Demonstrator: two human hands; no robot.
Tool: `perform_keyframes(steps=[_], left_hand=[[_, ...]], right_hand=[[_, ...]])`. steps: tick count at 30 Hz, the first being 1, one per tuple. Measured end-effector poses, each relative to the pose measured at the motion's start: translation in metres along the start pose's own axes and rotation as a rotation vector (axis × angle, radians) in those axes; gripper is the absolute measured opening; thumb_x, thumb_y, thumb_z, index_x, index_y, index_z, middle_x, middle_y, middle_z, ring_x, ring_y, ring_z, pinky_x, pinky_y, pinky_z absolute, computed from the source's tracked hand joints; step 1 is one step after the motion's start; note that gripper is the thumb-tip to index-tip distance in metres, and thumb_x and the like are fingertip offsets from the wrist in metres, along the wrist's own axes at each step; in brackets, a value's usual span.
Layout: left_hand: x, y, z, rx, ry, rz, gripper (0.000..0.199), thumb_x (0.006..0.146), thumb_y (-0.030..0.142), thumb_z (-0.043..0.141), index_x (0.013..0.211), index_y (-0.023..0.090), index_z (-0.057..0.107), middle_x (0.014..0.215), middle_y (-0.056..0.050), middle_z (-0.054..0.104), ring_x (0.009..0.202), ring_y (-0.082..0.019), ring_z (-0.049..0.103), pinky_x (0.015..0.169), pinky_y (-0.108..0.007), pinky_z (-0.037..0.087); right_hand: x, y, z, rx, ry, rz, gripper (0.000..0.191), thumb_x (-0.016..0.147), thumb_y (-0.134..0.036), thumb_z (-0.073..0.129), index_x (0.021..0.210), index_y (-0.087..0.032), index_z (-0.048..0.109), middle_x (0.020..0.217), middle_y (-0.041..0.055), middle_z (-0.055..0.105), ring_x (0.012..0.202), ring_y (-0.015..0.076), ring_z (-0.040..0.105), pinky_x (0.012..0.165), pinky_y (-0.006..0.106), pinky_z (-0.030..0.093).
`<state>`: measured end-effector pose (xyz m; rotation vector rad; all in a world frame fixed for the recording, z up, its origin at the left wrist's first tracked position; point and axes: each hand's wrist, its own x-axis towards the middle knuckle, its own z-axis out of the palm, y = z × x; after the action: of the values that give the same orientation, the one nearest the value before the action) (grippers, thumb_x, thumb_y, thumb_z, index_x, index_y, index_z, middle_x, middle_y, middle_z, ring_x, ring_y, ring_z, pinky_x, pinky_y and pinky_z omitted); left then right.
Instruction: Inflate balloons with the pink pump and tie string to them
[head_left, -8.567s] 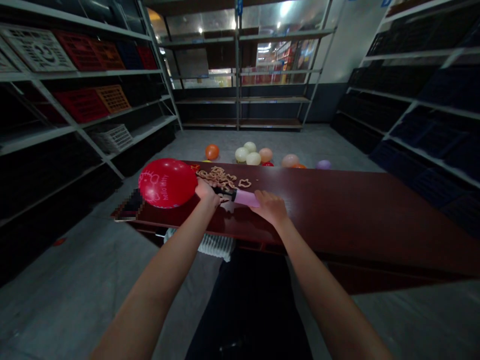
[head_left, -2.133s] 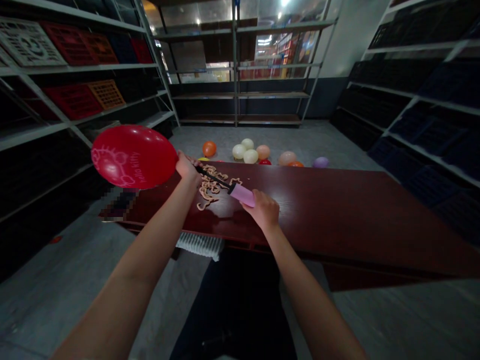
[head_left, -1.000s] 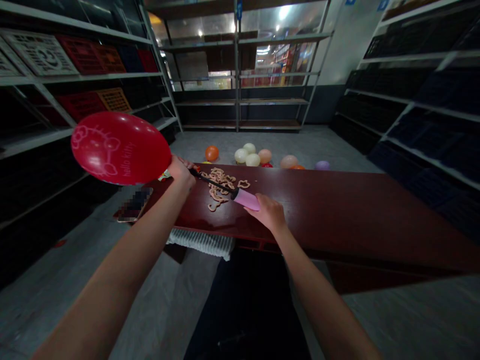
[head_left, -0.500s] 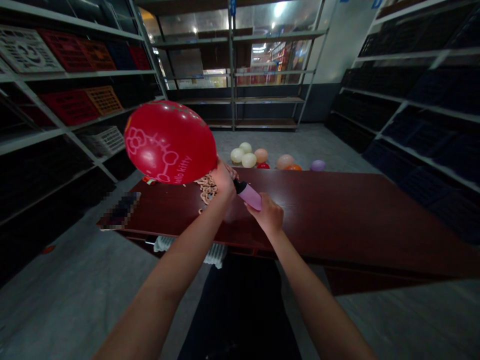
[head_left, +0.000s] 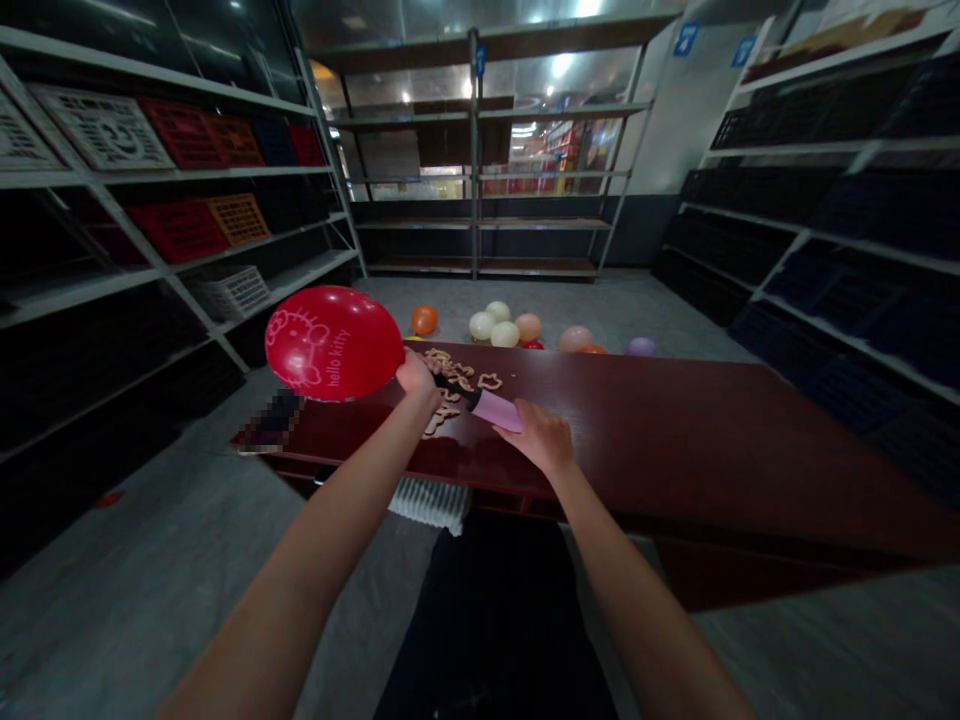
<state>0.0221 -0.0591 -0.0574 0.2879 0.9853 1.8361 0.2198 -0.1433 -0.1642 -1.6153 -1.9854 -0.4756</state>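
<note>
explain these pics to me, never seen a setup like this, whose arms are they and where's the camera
There is no machine here: these are a person's two bare hands. One camera, worn on that person's head, takes every picture, looking forward and down.

The left hand grips where a red Hello Kitty balloon meets the black end of a pink hand pump; the fingers hide the neck itself. The right hand is wrapped around the pump's pink part.

On the dark red table lie beige curled loops and, near its left end, a flat pixelated object. Beyond it, inflated balloons rest on the floor.
</note>
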Motion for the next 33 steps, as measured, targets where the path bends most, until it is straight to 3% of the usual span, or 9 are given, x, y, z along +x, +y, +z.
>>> perform_keyframes(steps=[8, 13, 19, 23, 29, 33], left_hand=[[0.024, 0.065, -0.022, -0.027, 0.065, 0.051, 0.04, 0.1, 0.021, 0.043, 0.063, 0.022, 0.028, 0.047, 0.008, 0.026, 0.036, -0.008, 0.027, 0.042, -0.022, 0.029], [0.03, 0.074, -0.009, -0.014, 0.08, 0.061, 0.039, 0.1, 0.019, 0.04, 0.063, 0.022, 0.028, 0.048, 0.008, 0.024, 0.037, -0.008, 0.027, 0.042, -0.023, 0.028], [0.025, 0.052, 0.037, -0.028, 0.006, 0.122, 0.045, 0.105, 0.037, 0.04, 0.064, 0.022, 0.03, 0.048, 0.007, 0.026, 0.037, -0.009, 0.028, 0.041, -0.023, 0.028], [0.017, 0.017, 0.062, -0.032, -0.057, 0.117, 0.048, 0.103, 0.039, 0.047, 0.062, 0.022, 0.028, 0.044, 0.008, 0.026, 0.034, -0.007, 0.029, 0.039, -0.022, 0.027], [-0.017, -0.053, 0.067, 0.052, -0.138, 0.051, 0.047, 0.103, 0.033, 0.046, 0.06, 0.023, 0.03, 0.04, 0.008, 0.03, 0.031, -0.008, 0.032, 0.036, -0.022, 0.029], [-0.027, -0.064, 0.061, 0.05, -0.159, 0.038, 0.045, 0.101, 0.034, 0.047, 0.06, 0.023, 0.032, 0.042, 0.007, 0.032, 0.031, -0.008, 0.033, 0.036, -0.022, 0.029]], right_hand=[[-0.001, -0.002, -0.002, 0.022, 0.03, -0.09, 0.038, 0.087, -0.057, 0.066, 0.096, -0.02, 0.066, 0.083, 0.0045, 0.073, 0.07, 0.0168, 0.065, 0.06, 0.029, 0.031], [0.0, 0.0, -0.003, 0.035, 0.058, -0.058, 0.038, 0.088, -0.057, 0.066, 0.095, -0.02, 0.066, 0.082, 0.0044, 0.073, 0.069, 0.0176, 0.065, 0.06, 0.029, 0.032], [0.002, 0.008, -0.003, 0.032, 0.129, 0.103, 0.041, 0.091, -0.06, 0.061, 0.094, -0.019, 0.067, 0.076, 0.0064, 0.072, 0.067, 0.0193, 0.064, 0.059, 0.03, 0.029], [0.003, 0.01, -0.002, 0.034, 0.15, 0.149, 0.043, 0.091, -0.061, 0.06, 0.096, -0.019, 0.067, 0.076, 0.0058, 0.071, 0.066, 0.0196, 0.063, 0.058, 0.03, 0.029], [0.004, 0.013, 0.001, 0.016, 0.161, 0.192, 0.043, 0.093, -0.059, 0.057, 0.098, -0.018, 0.066, 0.078, 0.0074, 0.072, 0.067, 0.0207, 0.064, 0.057, 0.03, 0.027], [0.004, 0.013, 0.002, 0.035, 0.163, 0.192, 0.044, 0.092, -0.06, 0.057, 0.099, -0.018, 0.066, 0.08, 0.0076, 0.073, 0.067, 0.0204, 0.064, 0.057, 0.03, 0.027]])
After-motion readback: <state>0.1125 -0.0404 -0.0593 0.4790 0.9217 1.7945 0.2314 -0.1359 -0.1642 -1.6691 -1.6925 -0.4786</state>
